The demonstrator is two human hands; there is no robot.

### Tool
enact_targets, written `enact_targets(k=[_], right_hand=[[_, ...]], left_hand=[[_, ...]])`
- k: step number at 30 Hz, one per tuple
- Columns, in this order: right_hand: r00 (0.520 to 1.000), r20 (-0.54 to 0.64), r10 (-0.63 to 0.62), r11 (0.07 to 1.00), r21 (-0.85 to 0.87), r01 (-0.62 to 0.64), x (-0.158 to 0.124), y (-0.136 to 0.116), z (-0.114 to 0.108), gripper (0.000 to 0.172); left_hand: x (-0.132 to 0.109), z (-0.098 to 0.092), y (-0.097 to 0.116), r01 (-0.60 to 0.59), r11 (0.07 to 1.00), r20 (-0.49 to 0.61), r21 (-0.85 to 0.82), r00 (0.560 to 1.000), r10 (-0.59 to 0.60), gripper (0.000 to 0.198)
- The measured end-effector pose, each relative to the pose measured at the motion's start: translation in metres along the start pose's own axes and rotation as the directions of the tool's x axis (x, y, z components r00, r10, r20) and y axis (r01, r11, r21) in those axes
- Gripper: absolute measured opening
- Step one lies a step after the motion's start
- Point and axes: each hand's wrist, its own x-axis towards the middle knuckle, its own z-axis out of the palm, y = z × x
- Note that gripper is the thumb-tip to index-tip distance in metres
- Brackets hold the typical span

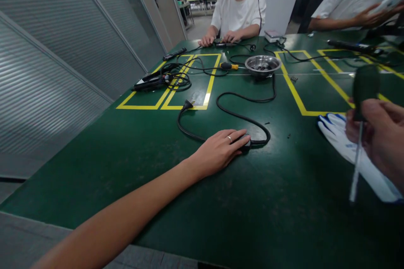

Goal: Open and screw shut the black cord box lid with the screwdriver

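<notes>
My left hand (221, 150) reaches across the green table (126, 164) and lies over a small black adapter box (245, 141), fingers curved on top of it. A black cable (233, 113) runs from the box in loops to a plug (188, 104). At the right edge, close to the camera, my right hand (378, 134) is closed on a screwdriver with a dark green handle (365, 86); its thin metal shaft (356, 168) points down. A white and blue glove (356, 155) lies under that hand.
A steel bowl (262, 65) and a yellow-handled screwdriver (229, 66) lie mid-table among yellow tape rectangles. Black devices and cables (158, 80) sit at the left. A person in white (238, 10) sits opposite, hands on a device. Another person's arm (341, 21) is at the far right.
</notes>
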Motion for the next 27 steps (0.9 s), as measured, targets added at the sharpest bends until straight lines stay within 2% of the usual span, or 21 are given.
enact_targets(k=[1, 3, 5, 7, 8, 10, 14, 17, 27], right_hand=[[0.999, -0.05, 0.002, 0.991, 0.136, 0.005, -0.001, -0.003, 0.0, 0.021], [0.976, -0.21, -0.055, 0.94, 0.318, 0.121, -0.003, -0.006, 0.005, 0.016], [0.898, -0.405, -0.175, 0.916, 0.268, 0.3, -0.006, -0.005, 0.012, 0.017], [0.817, -0.501, -0.287, 0.896, 0.161, 0.414, -0.012, -0.002, 0.02, 0.02], [0.801, -0.494, -0.338, 0.884, 0.126, 0.45, -0.016, -0.001, 0.023, 0.021], [0.822, -0.406, -0.4, 0.865, 0.13, 0.485, -0.024, 0.003, 0.029, 0.024], [0.882, -0.295, -0.368, 0.881, 0.194, 0.432, -0.036, 0.01, 0.036, 0.034], [0.902, -0.266, -0.34, 0.893, 0.21, 0.399, -0.038, 0.013, 0.036, 0.032], [0.908, -0.252, -0.335, 0.89, 0.231, 0.392, -0.04, 0.013, 0.038, 0.033]], left_hand=[[0.0, 0.001, -0.001, 0.003, 1.0, -0.001, -0.017, 1.0, -0.003, 0.043], [0.001, 0.003, -0.003, 0.004, 0.999, -0.015, -0.044, 1.0, -0.004, 0.043], [0.001, 0.002, -0.005, -0.006, 0.998, -0.045, -0.065, 0.999, 0.003, 0.042], [0.0, -0.001, -0.008, -0.02, 0.997, -0.071, -0.074, 0.997, 0.015, 0.038], [0.0, -0.002, -0.009, -0.025, 0.997, -0.075, -0.079, 0.997, 0.019, 0.035], [-0.001, -0.004, -0.012, -0.022, 0.993, -0.063, -0.112, 0.998, 0.015, 0.032], [-0.003, -0.003, -0.016, -0.008, 0.981, -0.033, -0.195, 0.999, 0.002, 0.038], [-0.004, -0.001, -0.017, -0.003, 0.976, -0.028, -0.219, 1.0, -0.003, 0.04], [-0.004, -0.003, -0.016, 0.028, 0.957, -0.015, -0.288, 0.999, -0.034, 0.038]])
